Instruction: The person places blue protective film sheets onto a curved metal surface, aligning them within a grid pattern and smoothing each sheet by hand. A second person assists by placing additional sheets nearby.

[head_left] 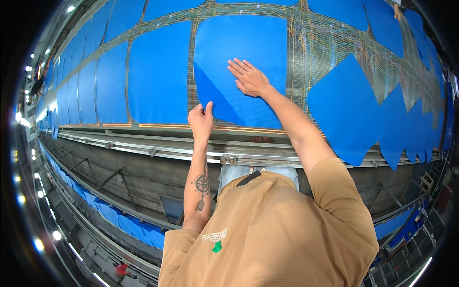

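Observation:
A blue fabric-like sheet (244,38) lies in front of me on the long table. Its near left part shows a darker triangle bounded by a slanting crease. My right hand (248,78) is flat on the middle of this sheet, fingers stretched out and holding nothing. At the sheet's near left corner, my left hand (201,118) is closed, with its thumb up along the edge; the corner seems pinched there, though the fingertips are partly hidden. Another blue sheet (158,76) lies flat to the left, beyond a narrow gap.
A long table (297,81) marked with many coloured lines carries rows of blue sheets. To the right, several sheets (344,110) lie askew, some over the near edge. A metal rail (179,149) runs along that edge. Another person's hand (397,10) shows at the far right.

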Demonstrator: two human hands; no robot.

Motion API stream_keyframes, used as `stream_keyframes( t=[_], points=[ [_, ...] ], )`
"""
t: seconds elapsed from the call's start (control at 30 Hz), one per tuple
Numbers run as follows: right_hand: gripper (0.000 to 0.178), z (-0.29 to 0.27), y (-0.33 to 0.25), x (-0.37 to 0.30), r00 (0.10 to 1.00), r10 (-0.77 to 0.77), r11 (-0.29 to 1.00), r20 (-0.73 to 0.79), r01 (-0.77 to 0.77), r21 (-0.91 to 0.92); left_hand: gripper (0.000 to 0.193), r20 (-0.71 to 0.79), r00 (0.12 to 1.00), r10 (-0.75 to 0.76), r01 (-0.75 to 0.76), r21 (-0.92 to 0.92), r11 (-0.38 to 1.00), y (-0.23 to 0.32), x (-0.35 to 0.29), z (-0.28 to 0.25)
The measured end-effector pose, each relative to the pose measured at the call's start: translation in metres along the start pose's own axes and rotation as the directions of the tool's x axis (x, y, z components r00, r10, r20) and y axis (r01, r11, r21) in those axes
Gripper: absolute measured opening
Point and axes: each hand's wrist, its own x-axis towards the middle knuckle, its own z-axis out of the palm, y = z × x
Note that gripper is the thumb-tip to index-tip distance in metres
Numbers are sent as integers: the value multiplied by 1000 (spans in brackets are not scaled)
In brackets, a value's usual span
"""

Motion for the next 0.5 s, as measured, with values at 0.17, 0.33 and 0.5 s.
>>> stream_keyframes(
  t=[0.17,0.33,0.5],
  points=[
    [68,-5,-14,2,1000,23,999,7,-23,-33,43,-15,991,-131,129,-89,988,-19,0,-10],
    [80,24,-159,-22,989,7,987,148,-30,156,24,-45,967,-250,227,-287,931,-130,-16,-23],
    [73,50,-160,-37,935,-332,878,129,256,404,24,-189,956,-223,167,-274,947,-139,-6,-50]
  ],
)
